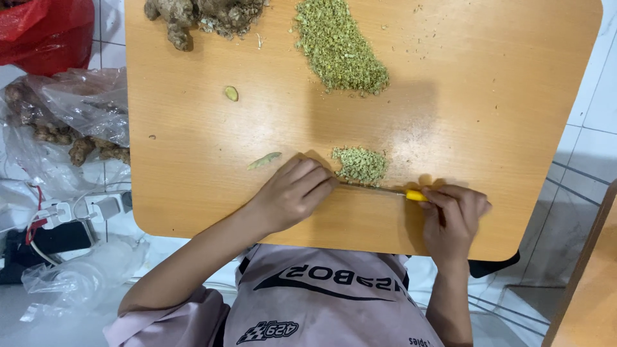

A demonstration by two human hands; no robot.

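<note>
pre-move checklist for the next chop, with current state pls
1. Right hand grips the knife by its yellow handle: ok.
2. Left hand fingers rest on the blade tip: ok.
3. Small pile lies just beyond the blade: ok.
4. Big pile apart from the blade: ok.
5. Loose slice outside the pile: not ok.
6. Blade edge flat on the table: cannot tell.

Bright, even light from overhead

I saw soft glare on the desk [488,77], short shadows beside my hands, and everything reasonably sharp.
</note>
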